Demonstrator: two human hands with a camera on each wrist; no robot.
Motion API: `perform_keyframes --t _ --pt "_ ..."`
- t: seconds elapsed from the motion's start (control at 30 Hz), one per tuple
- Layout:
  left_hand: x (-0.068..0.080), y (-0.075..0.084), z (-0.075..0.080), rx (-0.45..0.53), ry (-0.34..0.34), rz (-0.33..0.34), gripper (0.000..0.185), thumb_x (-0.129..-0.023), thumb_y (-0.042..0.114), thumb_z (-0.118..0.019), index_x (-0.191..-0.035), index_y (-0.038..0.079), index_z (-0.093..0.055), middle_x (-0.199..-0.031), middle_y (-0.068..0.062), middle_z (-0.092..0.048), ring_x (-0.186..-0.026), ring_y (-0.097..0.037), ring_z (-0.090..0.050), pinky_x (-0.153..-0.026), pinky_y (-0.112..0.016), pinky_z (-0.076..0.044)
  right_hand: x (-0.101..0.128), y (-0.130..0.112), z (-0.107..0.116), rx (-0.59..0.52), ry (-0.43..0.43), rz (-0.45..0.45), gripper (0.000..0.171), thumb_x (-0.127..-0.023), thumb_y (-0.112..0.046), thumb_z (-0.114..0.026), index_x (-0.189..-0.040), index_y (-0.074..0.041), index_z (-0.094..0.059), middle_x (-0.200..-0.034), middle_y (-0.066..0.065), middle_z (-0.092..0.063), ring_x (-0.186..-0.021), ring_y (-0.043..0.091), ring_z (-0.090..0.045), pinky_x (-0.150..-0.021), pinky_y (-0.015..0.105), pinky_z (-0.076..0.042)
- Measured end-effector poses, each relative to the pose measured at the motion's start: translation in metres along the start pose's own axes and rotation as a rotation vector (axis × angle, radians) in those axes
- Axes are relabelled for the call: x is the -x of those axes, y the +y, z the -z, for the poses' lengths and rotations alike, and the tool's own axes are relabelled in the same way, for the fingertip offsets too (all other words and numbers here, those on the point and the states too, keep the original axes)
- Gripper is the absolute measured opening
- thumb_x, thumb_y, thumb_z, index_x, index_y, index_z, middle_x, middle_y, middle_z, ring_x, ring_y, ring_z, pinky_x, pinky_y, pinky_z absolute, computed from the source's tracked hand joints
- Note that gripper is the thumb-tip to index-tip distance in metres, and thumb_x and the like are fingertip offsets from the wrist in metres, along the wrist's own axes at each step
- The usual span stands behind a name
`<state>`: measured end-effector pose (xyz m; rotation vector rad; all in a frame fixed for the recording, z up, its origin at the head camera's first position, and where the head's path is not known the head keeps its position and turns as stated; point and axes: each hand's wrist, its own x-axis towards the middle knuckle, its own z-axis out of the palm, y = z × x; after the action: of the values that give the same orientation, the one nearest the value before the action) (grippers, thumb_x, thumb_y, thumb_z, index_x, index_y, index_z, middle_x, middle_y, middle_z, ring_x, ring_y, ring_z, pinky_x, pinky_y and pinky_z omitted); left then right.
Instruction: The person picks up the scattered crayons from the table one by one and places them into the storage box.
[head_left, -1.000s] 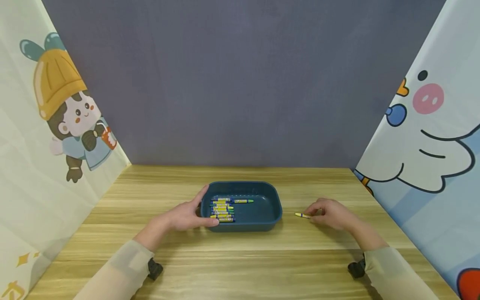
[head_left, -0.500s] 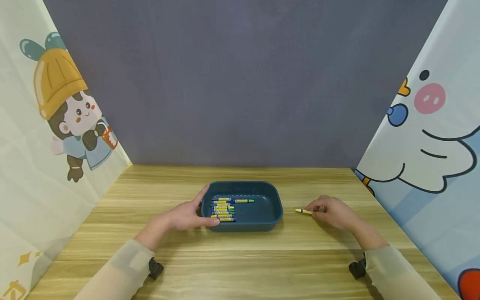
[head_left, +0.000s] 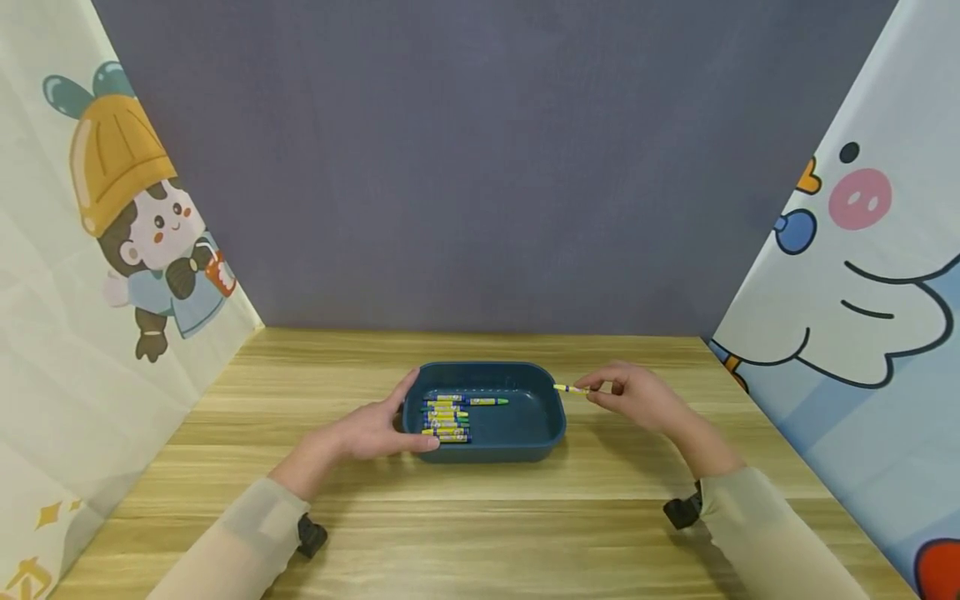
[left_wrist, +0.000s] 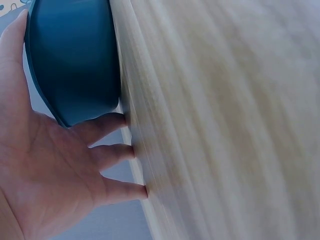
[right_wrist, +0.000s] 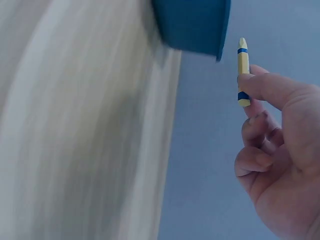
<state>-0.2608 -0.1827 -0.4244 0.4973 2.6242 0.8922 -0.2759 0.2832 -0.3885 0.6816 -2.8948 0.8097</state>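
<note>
Head view, near to far: bottom edge of frame shows two pale sleeves w/ a black wrist mount on each. Above them, centre frame, left hand [head_left: 365, 433] lies against the left end of the blue tray [head_left: 551, 417] on the wooden table [head_left: 480, 533]; thumb up along the rim, fingers curled round the near corner. Left wrist view: palm and 3 fingers [left_wrist: 112, 150] wrap the tray wall [left_wrist: 75, 60], tips down on the tabletop. Inside tray, left half: a row of crayons [head_left: 446, 418], one more lying just right of the row's far end. Right of centre, right hand [head_left: 633, 396] pinches a yellow crayon [head_left: 570, 388] btw thumb & forefinger, lifted off the table, tip just over the tray's far right corner. Right wrist view: the crayon [right_wrist: 242, 72] has blue bands and points past the rim. Background: grey back wall, cartoon panels at left & right.
</note>
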Motion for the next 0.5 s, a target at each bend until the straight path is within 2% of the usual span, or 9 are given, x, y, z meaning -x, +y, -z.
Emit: perform_keyframes --t 0.17,0.5 --pt "0.0 0.0 0.0 -0.014 0.0 0.002 0.133 -0.088 0.08 -0.076 -0.177 0.036 0.012 -0.165 -0.034 -0.048 -0.144 -0.05 -0.058 -0.12 -0.064 -0.045 -0.017 -0.023 -0.011 -0.028 -0.017 0.02 0.022 -0.106 -0.022 -0.076 -0.124 -0.03 -0.084 -0.111 -0.004 -0.071 -0.071 0.012 -0.051 -0.062 0.029 -0.044" --pt "0.0 0.002 0.0 -0.025 -0.005 0.005 0.133 -0.087 0.082 -0.075 -0.177 0.036 0.012 -0.167 -0.034 -0.045 -0.139 -0.049 -0.062 -0.118 -0.064 -0.046 -0.053 -0.06 -0.046 -0.066 -0.07 0.14 0.023 -0.104 -0.011 -0.076 -0.123 -0.021 -0.085 -0.113 0.004 -0.073 -0.075 0.011 -0.05 -0.068 0.027 -0.045"
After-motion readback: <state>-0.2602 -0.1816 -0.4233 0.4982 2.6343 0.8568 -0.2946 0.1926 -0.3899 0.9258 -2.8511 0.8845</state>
